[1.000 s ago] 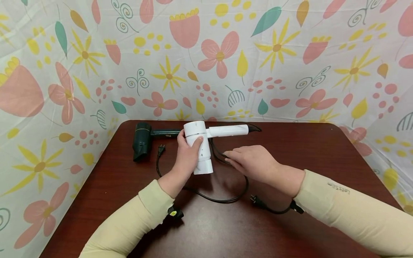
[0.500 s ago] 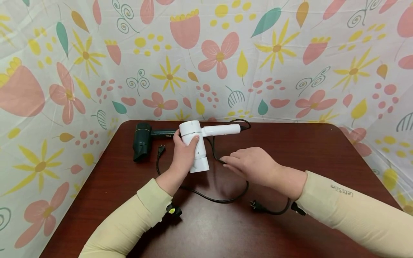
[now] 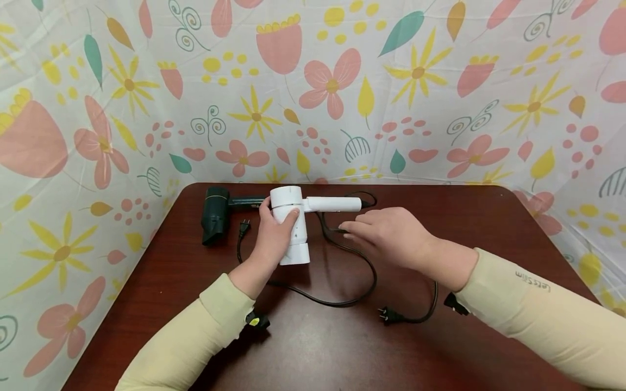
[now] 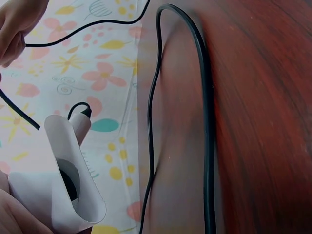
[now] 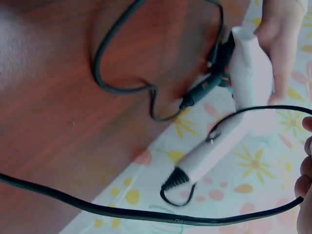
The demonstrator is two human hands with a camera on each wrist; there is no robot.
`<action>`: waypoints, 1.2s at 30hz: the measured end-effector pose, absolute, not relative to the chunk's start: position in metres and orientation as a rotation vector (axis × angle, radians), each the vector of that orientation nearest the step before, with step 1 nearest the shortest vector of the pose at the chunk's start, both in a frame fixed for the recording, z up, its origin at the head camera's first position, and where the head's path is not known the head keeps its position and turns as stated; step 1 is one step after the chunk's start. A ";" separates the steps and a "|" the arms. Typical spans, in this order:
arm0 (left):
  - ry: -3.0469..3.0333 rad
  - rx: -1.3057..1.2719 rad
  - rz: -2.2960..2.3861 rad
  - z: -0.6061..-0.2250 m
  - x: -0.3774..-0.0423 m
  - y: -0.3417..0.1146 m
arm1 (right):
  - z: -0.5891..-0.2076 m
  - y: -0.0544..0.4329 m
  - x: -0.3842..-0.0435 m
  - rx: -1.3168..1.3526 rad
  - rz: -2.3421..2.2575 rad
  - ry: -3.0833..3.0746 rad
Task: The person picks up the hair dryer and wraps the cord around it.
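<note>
My left hand (image 3: 271, 233) grips the barrel of a white hair dryer (image 3: 287, 198), thumb across its near side. The dryer is held over the table, its handle pointing right and its flat nozzle (image 3: 295, 254) toward me. In the left wrist view the open mouth of the nozzle (image 4: 92, 200) shows. My right hand (image 3: 393, 236) holds a black power cord (image 5: 161, 218); in the right wrist view its fingers (image 5: 303, 185) curl about the cord at the edge. A black plug (image 3: 389, 315) hangs or lies below that hand; I cannot tell which.
A dark green hair dryer (image 3: 216, 214) lies at the table's back left, its handle partly behind the white one. Its black cord (image 3: 337, 305) loops across the dark wood table (image 3: 313, 353), with a plug (image 3: 244, 227) near the left forearm. A flowered cloth (image 3: 332, 136) hangs behind.
The white hair dryer and my left hand have shifted a little to the left. My right hand has risen slightly and moved right, still holding the cord.
</note>
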State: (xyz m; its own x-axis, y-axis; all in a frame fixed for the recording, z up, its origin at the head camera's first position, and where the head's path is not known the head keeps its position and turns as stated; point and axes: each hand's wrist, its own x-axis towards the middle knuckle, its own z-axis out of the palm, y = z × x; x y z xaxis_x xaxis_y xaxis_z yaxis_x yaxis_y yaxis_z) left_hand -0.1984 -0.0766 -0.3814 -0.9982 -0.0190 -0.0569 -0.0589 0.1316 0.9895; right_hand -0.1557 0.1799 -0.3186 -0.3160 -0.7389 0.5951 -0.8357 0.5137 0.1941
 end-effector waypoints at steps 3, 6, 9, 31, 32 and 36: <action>2.351 -0.087 2.017 -0.381 -0.197 -0.081 | -0.311 0.185 -0.159 1.272 0.203 -2.111; 2.369 -0.098 1.980 -0.382 -0.196 -0.085 | -0.304 0.193 -0.163 1.242 0.208 -2.118; 2.381 -0.102 1.949 -0.383 -0.195 -0.088 | -0.298 0.201 -0.168 1.189 0.227 -2.138; 2.383 0.060 1.832 -0.389 -0.184 -0.094 | -0.300 0.250 -0.209 0.859 0.172 -2.272; 2.371 0.077 1.830 -0.389 -0.183 -0.094 | -0.299 0.251 -0.210 0.842 0.171 -2.292; 2.316 0.133 1.833 -0.389 -0.179 -0.093 | -0.299 0.251 -0.213 0.759 0.169 -2.381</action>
State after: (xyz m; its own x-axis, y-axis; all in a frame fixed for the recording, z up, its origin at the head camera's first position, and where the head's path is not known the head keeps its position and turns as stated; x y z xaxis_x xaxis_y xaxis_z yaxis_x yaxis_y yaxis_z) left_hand -0.1794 -0.0929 -0.3888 -0.9789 0.1841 -0.0886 -0.0440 0.2336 0.9713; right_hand -0.2127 0.2507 -0.2994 -0.6383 -0.4796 0.6022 -0.5600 0.8260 0.0642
